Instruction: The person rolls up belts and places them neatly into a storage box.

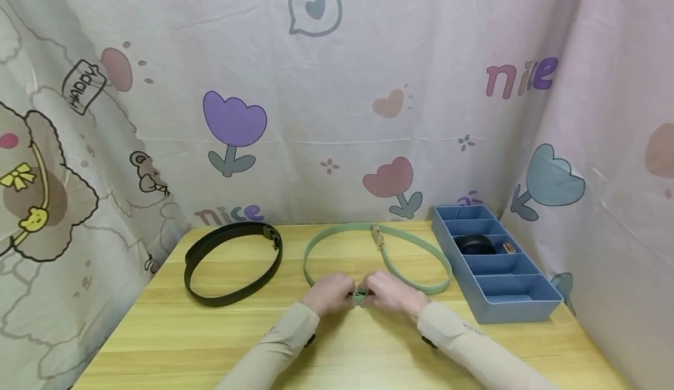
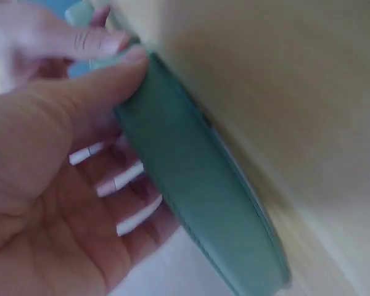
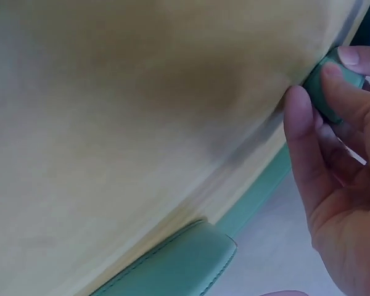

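Note:
A green belt (image 1: 353,226) stands on edge in wide loops across the middle of the table, its gold-coloured buckle (image 1: 377,236) at the back. At the front of the loops both hands meet. My left hand (image 1: 330,293) pinches the green strap (image 2: 191,166) between thumb and fingers. Close beside it, my right hand (image 1: 391,292) pinches a small folded or rolled part of the belt (image 3: 317,92). In the right wrist view the thumbs and fingertips of both hands come together at this part. The fingers partly hide it in the head view.
To the left lies a black belt (image 1: 221,302) in an open loop with its buckle at the right. A blue-grey divided box (image 1: 481,302) stands at the right, with a coiled black belt (image 1: 475,245) in one compartment. A patterned curtain (image 1: 316,115) hangs behind the table.

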`<state>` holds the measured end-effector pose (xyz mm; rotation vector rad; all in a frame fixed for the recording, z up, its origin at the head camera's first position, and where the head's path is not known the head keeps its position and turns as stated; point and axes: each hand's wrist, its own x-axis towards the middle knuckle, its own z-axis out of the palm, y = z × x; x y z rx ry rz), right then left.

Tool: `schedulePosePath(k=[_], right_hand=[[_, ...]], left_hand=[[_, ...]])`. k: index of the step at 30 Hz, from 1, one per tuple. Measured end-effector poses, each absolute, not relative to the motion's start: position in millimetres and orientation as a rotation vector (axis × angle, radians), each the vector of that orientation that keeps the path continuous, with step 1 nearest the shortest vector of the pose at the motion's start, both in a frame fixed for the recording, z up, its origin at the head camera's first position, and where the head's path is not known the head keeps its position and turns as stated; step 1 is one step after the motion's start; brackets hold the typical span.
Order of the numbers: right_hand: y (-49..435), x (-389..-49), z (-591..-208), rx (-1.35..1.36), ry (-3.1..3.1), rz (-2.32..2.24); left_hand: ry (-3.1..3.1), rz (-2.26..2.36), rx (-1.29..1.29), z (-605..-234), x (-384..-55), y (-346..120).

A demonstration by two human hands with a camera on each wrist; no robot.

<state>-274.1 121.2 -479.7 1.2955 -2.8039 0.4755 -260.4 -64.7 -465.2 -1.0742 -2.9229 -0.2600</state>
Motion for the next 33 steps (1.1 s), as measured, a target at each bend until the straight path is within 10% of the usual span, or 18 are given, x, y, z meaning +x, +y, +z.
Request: schedulePosePath(k=[33], right_hand=[[119, -270, -474, 1.431, -2.695, 0.493]], left_hand=[[-2.992, -0.314, -0.99, -466, -259, -66]])
